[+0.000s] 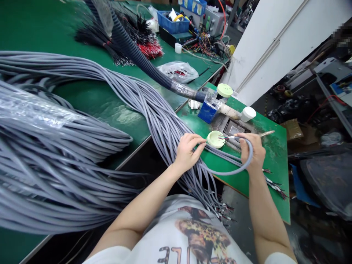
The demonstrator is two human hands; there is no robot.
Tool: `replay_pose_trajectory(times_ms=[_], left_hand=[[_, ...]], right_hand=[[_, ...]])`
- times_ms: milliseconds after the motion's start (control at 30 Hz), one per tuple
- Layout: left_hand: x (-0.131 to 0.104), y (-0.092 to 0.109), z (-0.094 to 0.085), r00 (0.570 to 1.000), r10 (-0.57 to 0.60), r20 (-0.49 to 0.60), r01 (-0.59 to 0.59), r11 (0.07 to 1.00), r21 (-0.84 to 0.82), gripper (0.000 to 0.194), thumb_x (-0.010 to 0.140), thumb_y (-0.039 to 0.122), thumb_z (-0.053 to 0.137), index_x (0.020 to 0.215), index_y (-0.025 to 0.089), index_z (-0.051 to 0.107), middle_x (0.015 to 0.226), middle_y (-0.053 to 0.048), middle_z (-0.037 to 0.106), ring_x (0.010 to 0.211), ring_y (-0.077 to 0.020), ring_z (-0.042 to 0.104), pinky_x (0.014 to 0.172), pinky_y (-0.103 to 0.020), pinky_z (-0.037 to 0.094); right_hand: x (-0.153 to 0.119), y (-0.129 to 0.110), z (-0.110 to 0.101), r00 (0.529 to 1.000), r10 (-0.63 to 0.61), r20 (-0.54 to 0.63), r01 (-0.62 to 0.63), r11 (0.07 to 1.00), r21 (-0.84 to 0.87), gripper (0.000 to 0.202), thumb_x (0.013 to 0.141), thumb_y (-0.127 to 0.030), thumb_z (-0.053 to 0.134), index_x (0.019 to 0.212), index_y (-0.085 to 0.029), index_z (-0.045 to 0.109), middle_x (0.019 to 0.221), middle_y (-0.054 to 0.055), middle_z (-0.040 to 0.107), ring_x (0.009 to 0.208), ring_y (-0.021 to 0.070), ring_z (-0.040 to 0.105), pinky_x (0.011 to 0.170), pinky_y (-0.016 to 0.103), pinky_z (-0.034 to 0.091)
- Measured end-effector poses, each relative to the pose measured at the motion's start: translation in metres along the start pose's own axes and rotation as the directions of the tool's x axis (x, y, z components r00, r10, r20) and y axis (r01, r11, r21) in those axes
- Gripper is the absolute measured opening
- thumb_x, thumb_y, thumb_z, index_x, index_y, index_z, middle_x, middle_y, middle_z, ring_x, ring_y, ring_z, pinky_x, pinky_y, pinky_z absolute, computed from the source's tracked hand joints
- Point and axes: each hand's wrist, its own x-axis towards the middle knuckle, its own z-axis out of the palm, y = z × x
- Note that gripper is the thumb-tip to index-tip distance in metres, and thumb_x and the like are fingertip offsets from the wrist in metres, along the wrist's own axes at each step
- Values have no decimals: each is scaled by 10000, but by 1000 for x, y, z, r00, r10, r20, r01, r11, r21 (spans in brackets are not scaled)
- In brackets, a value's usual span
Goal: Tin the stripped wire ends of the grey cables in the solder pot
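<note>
My right hand (253, 149) pinches a grey cable (249, 158) near its stripped end. Thin coloured wires (224, 138) fan out from that end over a small pale green cup (216, 139). My left hand (189, 149) is at the cup's left side, thumb and fingers brought together at its rim; what they grip, if anything, is too small to make out. The held cable loops down and back left toward the large grey cable bundle (162, 124) under my left hand. More stripped cable ends (276, 186) lie right of my right wrist.
A ribbed hose (137, 55) runs to a blue box (207, 111) above a metal plate (235, 129). Near it are a white cup (248, 114), a green lid (224, 90) and a stick (267, 134). Coiled cables (55, 146) fill the left; a blue bin (173, 25) stands behind.
</note>
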Motion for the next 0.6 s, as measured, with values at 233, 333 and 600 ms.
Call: replay_pose_trajectory(times_ms=[233, 333, 600], left_hand=[[-9, -12, 9, 999, -5, 48, 2, 998, 65, 114, 875, 248, 591, 941, 221, 680, 921, -37, 698, 906, -184, 601, 810, -364, 414], [-10, -13, 11, 999, 0, 49, -4, 997, 80, 112, 875, 251, 590, 937, 224, 680, 916, -33, 701, 908, -181, 603, 805, -360, 403], [-11, -13, 11, 999, -11, 52, 7, 996, 92, 107, 879, 264, 585, 917, 223, 675, 912, -29, 705, 901, -175, 605, 812, -358, 387]], right_hand=[[20, 11, 12, 995, -8, 98, 15, 997, -69, 171, 913, -285, 547, 1017, -260, 681, 967, 51, 689, 957, 223, 601, 903, 419, 454], [26, 12, 15, 990, -45, 134, 55, 996, -74, 162, 912, -283, 550, 1009, -259, 678, 947, 40, 697, 956, 219, 600, 908, 415, 442], [33, 14, 20, 980, -50, 191, 76, 989, -128, 168, 921, -294, 537, 993, -244, 680, 946, 43, 691, 937, 205, 597, 895, 392, 427]])
